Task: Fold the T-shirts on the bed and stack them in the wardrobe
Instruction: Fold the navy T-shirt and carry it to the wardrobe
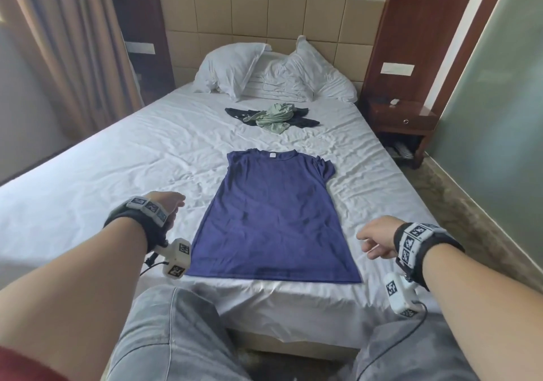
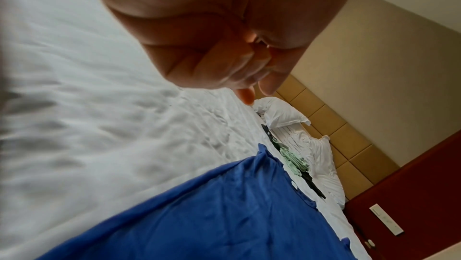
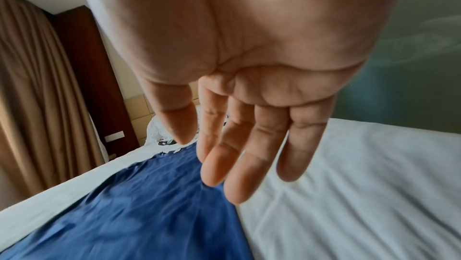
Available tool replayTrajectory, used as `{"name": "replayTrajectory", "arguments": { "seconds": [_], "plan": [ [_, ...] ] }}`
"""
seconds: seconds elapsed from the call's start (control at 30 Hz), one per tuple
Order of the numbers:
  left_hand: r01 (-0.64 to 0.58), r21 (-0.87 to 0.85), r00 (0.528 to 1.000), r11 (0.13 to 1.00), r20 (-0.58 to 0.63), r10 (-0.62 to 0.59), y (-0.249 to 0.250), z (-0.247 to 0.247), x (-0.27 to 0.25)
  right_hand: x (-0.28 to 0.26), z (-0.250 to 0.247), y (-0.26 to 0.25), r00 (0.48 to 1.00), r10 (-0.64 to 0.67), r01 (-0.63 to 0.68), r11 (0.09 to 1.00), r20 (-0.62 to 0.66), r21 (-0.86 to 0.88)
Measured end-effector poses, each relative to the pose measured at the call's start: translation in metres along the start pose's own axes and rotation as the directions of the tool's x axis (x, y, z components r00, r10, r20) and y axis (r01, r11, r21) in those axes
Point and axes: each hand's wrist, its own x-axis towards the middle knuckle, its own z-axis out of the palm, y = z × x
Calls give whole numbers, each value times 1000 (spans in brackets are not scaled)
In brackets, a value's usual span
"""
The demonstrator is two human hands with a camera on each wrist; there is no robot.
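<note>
A blue T-shirt [image 1: 274,219] lies spread flat on a white bed [image 1: 102,160], its hem at the near edge and its collar pointing toward the far end. Its left sleeve is out of sight, apparently folded in, and the right sleeve sticks out, slightly bunched. The left hand [image 1: 167,204] hovers over the sheet just left of the shirt, its fingers curled in and holding nothing. The right hand [image 1: 377,238] hovers just right of the shirt near the hem, empty, with its fingers [image 3: 239,157] hanging relaxed and nearly straight (the right wrist view shows the palm plainly). Neither hand touches the cloth. Farther up the bed, a crumpled pale green T-shirt [image 1: 274,117] rests on top of a dark T-shirt [image 1: 305,120]. Beyond them, two white pillows [image 1: 232,66] lean against a tan padded headboard [image 1: 264,13]. A wooden nightstand [image 1: 402,122] stands at the far right, and brown curtains [image 1: 58,57] hang on the left.
</note>
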Motion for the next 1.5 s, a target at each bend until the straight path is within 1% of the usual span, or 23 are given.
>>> {"name": "replayTrajectory", "arguments": {
  "seconds": [0.17, 0.23, 0.3, 0.37, 0.43, 0.5, 0.53, 0.57, 0.63, 0.73, 0.8, 0.87, 0.9, 0.97, 1.0, 1.07, 1.1, 1.2, 1.27, 1.3, 1.4, 1.43, 1.5],
  "plan": [
    [26, -50, 997, 998, 68, -22, 35, 41, 34, 49, -16, -31, 999, -7, 11, 996, -37, 91],
    [-4, -34, 996, 999, 86, 7, 54, 65, 47, 76, -21, -42, 999, 2, 4, 990, -43, 140],
    [-85, 20, 994, 996, 75, 84, 75, 96, 60, 106, -26, -53, 999, 24, -14, 980, -47, 199],
    [-233, 131, 971, 963, 87, 223, 94, 134, 79, 138, -32, -63, 997, 45, -28, 969, -64, 245],
    [-367, 359, 930, 858, 153, 333, 114, 176, 101, 175, -37, -74, 994, 72, -48, 958, -76, 284],
    [-491, 507, 871, 708, 253, 422, 132, 219, 117, 213, -38, -87, 993, 94, -69, 949, -69, 308],
    [-549, 527, 834, 649, 287, 472, 139, 241, 127, 230, -38, -95, 993, 101, -76, 951, -68, 300],
    [-580, 551, 809, 600, 305, 502, 146, 262, 137, 250, -38, -103, 991, 104, -76, 952, -81, 296],
    [-607, 571, 785, 552, 323, 529, 153, 297, 159, 285, -40, -121, 990, 86, -47, 951, -112, 306],
    [-629, 548, 774, 552, 370, 514, 155, 337, 186, 333, -41, -149, 980, 60, -13, 970, -187, 242],
    [-655, 537, 755, 532, 436, 490, 154, 359, 199, 358, -39, -166, 969, 28, -1, 994, -246, 110],
    [-636, 539, 767, 552, 524, 371, 149, 380, 207, 375, -34, -178, 972, -7, -11, 997, -236, -74],
    [-620, 557, 773, 552, 553, 310, 144, 389, 210, 383, -32, -179, 977, -11, -16, 992, -211, -126],
    [-628, 601, 768, 495, 582, 267, 139, 405, 213, 394, -29, -182, 984, -7, -25, 984, -180, -178],
    [-644, 621, 758, 446, 595, 266, 139, 412, 216, 397, -29, -181, 985, -35, 3, 982, -167, -188],
    [-663, 654, 748, 364, 602, 280, 144, 425, 222, 396, -35, -178, 984, -74, 49, 987, -161, -154],
    [-663, 664, 748, 346, 599, 286, 149, 432, 223, 396, -40, -173, 978, -85, 71, 995, -191, -75],
    [-637, 687, 771, 350, 579, 265, 154, 456, 224, 391, -53, -152, 946, -110, 158, 978, -303, 137],
    [-607, 713, 791, 352, 583, 184, 146, 473, 220, 387, -57, -137, 945, -86, 163, 960, -316, 226],
    [-586, 733, 805, 346, 575, 146, 141, 480, 217, 385, -59, -129, 945, -70, 152, 958, -319, 241],
    [-536, 769, 836, 348, 540, 95, 130, 493, 216, 383, -60, -113, 940, -38, 93, 985, -340, 146],
    [-531, 782, 842, 326, 532, 92, 129, 495, 215, 384, -61, -107, 941, -36, 83, 989, -336, 124],
    [-520, 817, 852, 247, 518, 78, 126, 500, 212, 387, -61, -103, 944, -35, 75, 991, -329, 111]
  ]
}}
